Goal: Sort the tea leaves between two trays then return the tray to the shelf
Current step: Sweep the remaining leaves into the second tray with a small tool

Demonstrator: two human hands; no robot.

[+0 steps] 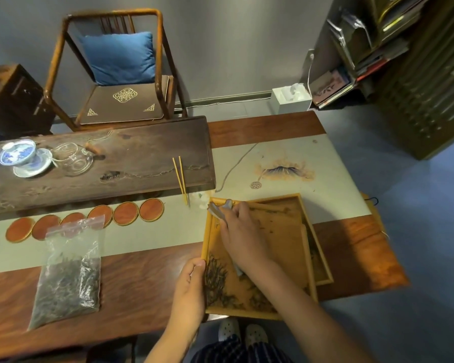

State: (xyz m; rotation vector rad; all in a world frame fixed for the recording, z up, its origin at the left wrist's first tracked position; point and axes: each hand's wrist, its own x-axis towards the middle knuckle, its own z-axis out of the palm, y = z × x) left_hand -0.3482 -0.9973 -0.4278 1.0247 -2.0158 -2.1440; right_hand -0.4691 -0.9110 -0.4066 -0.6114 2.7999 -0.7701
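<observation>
Stage: sorting appears to be under way; nothing suggests a tray is ready for the shelf yet.
Upper tray (286, 247): lies stacked askew over the lower tray (323, 271), whose far and right rims show beyond it.
Tea leaves (216, 279): most sit in a dark clump just right of the left fingers, along the upper tray's near-left side; a thinner scatter runs along the near rim and beyond the right fingertips towards the far edge.
Left hand (190, 289): fingers curl round the upper tray's left rim, thumb on top, steadying it.
Right hand (240, 237): fingers close round a grey tool (218, 209) whose tip pokes out past the fingertips at the tray's far-left corner; what the tool is cannot be told, and a grey end shows below the wrist.
Left to do: judged from the clump, gather or split the remaining leaves, separate the trays, then carry one to the shelf (425, 82), well off to the right of the right hand.
Around: a zip bag of leaves (68, 273) lies well left of the left fingers; a row of round coasters (126, 213) and thin sticks (181, 179) lie beyond them.
Further off: a dark tea board (142, 153) with a lidded cup (17, 154), a chair (116, 74).
In the way: the table's right corner lies between tray and shelf; otherwise the floor there looks open.
</observation>
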